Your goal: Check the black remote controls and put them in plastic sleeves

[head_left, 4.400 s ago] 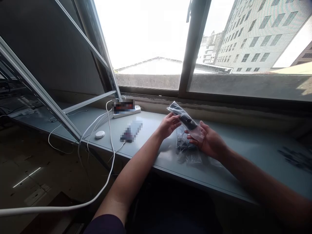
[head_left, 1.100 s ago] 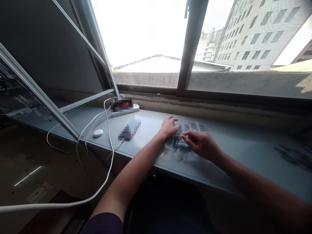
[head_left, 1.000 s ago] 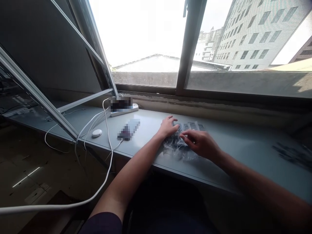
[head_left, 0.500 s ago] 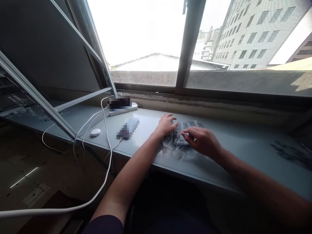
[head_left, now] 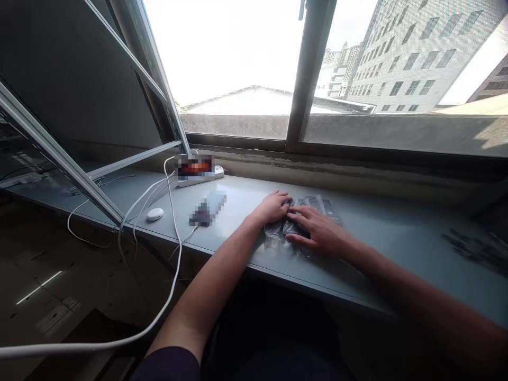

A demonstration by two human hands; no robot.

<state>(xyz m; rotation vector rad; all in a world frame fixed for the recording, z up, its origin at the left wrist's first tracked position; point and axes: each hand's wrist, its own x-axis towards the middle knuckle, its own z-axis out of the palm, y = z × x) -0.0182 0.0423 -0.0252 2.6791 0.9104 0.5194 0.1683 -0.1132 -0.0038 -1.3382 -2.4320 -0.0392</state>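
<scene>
Several clear plastic bags (head_left: 291, 228) with dark contents lie side by side on the grey tabletop (head_left: 381, 222). What is inside them is too blurred to name. At their left end rests my left hand (head_left: 275, 206), its fingers stretched over the bags. My right hand (head_left: 317, 230) lies across the bags from the right, fingers spread and palm down. The fingertips of both hands come close together over the plastic. Part of the bags is hidden beneath my hands.
To the left are a phone (head_left: 208, 209) on a cable, a round white case (head_left: 155, 214) and a power strip (head_left: 201, 176). White cables (head_left: 178, 264) hang over the edge near a metal frame (head_left: 59, 148). Dark pieces (head_left: 472, 251) lie far right.
My right hand has opened from a pinch into spread fingers and moved slightly left over the bags. My left hand has shifted slightly right and down.
</scene>
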